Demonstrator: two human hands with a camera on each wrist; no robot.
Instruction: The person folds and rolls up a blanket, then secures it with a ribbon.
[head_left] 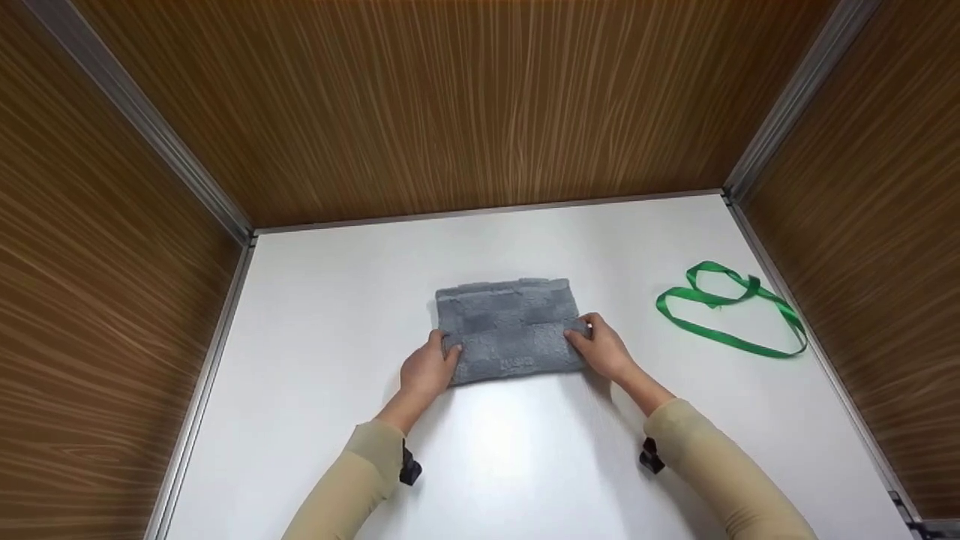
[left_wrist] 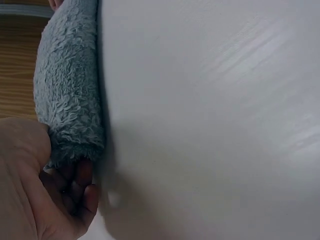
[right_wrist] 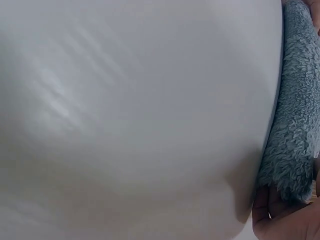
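Two hands at work on a white bench (head_left: 315, 315) boxed in by wood-grain walls. Left hand (head_left: 425, 373) grips the left near corner of a folded grey fluffy towel (head_left: 510, 330), fingers (left_wrist: 82, 192) curled under its edge, thumb on top. Towel lies flat at the bench's middle. Right hand (head_left: 602, 349) pinches the towel's right edge, fingers closed on the pile. Further right, well apart, a looped green ribbon (head_left: 731, 311) lies near the right wall.

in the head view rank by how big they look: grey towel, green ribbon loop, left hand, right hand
1. grey towel
2. green ribbon, by its spread; the strip itself is thin
3. left hand and right hand: look alike, no ranking
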